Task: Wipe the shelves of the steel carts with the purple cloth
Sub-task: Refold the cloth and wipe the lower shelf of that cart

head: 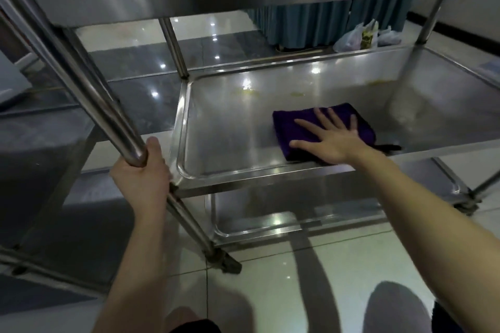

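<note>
Purple cloth (pixel 288 124) is being pressed on the middle shelf (pixel 230 132) by the spread right grip (pixel 334 140); the post (pixel 108 113) is being clasped by the left grip (pixel 140 178). Yellow residue (pixel 251 92) beyond risks being smeared by an uneven pass.

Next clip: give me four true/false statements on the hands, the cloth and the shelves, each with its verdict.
1. The right hand lies flat on the purple cloth. True.
2. The cloth is on the bottom shelf. False: it lies on the middle shelf.
3. The left hand grips a steel tube of the cart. True.
4. The middle shelf is spotless. False: yellowish stains sit near its far edge.
</note>
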Motion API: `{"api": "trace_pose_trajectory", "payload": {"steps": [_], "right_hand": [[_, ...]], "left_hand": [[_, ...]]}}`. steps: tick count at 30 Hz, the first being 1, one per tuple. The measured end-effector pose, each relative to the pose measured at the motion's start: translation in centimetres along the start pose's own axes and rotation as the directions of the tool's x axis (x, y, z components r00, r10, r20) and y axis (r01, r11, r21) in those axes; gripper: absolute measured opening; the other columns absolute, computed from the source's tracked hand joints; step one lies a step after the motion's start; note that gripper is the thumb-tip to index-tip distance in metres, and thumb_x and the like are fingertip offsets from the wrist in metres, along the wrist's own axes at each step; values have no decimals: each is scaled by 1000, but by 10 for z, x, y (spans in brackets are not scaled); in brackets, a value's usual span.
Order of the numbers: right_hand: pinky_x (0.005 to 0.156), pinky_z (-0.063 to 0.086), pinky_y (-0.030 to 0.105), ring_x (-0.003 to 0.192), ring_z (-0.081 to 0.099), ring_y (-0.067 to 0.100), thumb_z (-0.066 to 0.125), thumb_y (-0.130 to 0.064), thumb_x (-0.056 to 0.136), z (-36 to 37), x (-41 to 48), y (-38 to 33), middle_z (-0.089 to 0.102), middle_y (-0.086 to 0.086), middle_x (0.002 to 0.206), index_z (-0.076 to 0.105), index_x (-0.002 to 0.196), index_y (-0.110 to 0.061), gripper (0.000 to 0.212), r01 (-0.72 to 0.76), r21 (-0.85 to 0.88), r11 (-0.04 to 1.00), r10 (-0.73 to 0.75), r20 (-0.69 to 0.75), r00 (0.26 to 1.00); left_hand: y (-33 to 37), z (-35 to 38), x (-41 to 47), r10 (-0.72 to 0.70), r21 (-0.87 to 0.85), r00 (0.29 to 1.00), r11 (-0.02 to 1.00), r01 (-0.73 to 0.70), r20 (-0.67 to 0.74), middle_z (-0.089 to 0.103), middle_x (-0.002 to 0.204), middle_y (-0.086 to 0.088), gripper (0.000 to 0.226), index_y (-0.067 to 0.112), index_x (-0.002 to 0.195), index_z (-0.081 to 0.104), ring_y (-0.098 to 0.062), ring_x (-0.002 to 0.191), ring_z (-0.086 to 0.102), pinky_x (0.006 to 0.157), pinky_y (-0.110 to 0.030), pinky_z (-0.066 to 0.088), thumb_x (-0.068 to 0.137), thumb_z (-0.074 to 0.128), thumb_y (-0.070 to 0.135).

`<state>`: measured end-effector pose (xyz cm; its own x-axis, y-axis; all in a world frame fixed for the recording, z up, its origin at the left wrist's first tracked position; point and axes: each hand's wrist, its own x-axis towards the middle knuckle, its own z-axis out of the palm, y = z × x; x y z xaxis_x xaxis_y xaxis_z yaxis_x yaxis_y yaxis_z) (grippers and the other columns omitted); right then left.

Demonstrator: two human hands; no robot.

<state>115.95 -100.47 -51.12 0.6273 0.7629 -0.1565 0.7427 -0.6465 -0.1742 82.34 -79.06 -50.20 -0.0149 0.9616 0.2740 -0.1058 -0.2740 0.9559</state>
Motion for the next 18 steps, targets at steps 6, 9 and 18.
{"api": "trace_pose_trajectory", "payload": {"steps": [6, 9, 18], "right_hand": [[118, -26, 72, 165, -20, 29, -3, -115, 61, 3, 7, 17, -12, -5, 181, 2, 163, -64, 115, -10, -16, 1000, 9, -63, 998], [112, -30, 74, 164, -22, 34, -6, -114, 62, 5, 6, 13, -14, 0, 181, 1, 165, -61, 116, 26, -4, 1000, -26, -87, 996], [109, -32, 77, 163, -24, 40, 9, -105, 78, -6, 4, 24, -17, 7, 180, 3, 168, -54, 103, 153, -24, 988, -154, -14, 988]], "left_hand": [[20, -4, -29, 93, 311, 987, 949, -48, -130, 58, 136, 0, 71, 11, 145, 50, -7, 118, 61, 115, -30, 48, 95, 76, 54], [34, 31, -89, 517, 543, 852, 738, -401, -75, 49, 144, -19, 54, 4, 140, 54, -34, 137, 47, 122, -38, 33, 101, 70, 38], [13, 203, -128, -15, 740, 767, 274, -614, 642, 46, 167, -18, 67, 5, 157, 50, -42, 161, 29, 131, -54, 23, 109, 12, 34]]}}
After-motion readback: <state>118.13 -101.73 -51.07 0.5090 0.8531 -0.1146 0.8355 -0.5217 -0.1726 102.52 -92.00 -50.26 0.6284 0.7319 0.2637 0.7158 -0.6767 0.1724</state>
